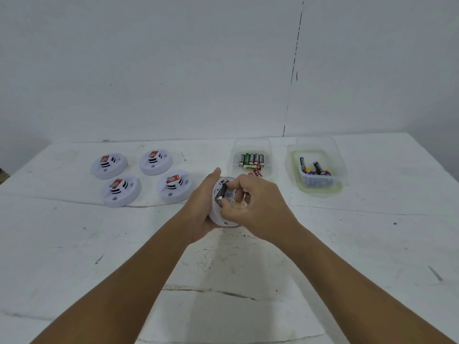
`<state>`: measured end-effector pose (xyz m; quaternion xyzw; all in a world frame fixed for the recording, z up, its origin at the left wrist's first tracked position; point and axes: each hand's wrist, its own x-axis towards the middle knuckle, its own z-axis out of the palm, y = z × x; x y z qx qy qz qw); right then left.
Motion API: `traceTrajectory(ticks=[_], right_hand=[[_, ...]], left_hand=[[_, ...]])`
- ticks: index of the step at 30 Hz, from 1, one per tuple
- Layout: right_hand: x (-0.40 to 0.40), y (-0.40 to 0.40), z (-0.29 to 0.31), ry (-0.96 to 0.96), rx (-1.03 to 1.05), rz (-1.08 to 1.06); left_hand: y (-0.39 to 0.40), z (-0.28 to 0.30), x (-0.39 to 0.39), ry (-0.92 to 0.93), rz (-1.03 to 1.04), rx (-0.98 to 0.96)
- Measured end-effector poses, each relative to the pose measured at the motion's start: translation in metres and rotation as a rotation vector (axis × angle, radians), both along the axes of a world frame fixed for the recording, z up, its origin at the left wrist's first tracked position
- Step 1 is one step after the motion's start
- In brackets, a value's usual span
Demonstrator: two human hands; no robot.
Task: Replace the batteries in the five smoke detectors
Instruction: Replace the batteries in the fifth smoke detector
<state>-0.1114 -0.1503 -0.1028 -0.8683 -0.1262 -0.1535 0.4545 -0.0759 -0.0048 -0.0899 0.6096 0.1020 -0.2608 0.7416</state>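
One word reads clearly: "EVEREADY", printed upside down on a yellow-green battery (249, 167) lying crosswise in the clear tray (268, 157) at centre right of the frame. Print on the upright batteries (251, 159) behind it and the red labels (105, 159) on the detectors (108, 163) at left is too blurred to read.

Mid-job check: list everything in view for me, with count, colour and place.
detectors on table: four, white with red labels, left
held detector: one, white, centre, back towards the camera
battery: one, black, at the held detector's back
left tub: one, clear, holds green and black batteries
right tub: one, clear with green rim, holds black and blue batteries
table: one, white
wall: white, behind
left hand: grips the held detector
right hand: pinches the battery
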Motion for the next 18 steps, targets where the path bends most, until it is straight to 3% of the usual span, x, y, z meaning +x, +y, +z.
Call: traceTrajectory(ticks=[4, 14, 18], right_hand=[[-0.007, 0.002, -0.008, -0.015, -0.038, 0.003], [-0.011, -0.005, -0.004, 0.106, 0.179, 0.002], [-0.01, -0.027, -0.001, 0.056, 0.181, -0.079]], left_hand=[[-0.003, -0.004, -0.003, 0.001, 0.022, -0.045], [-0.009, 0.003, -0.009, -0.042, 0.018, -0.045], [-0.013, 0.006, -0.005, -0.061, 0.018, -0.052]])
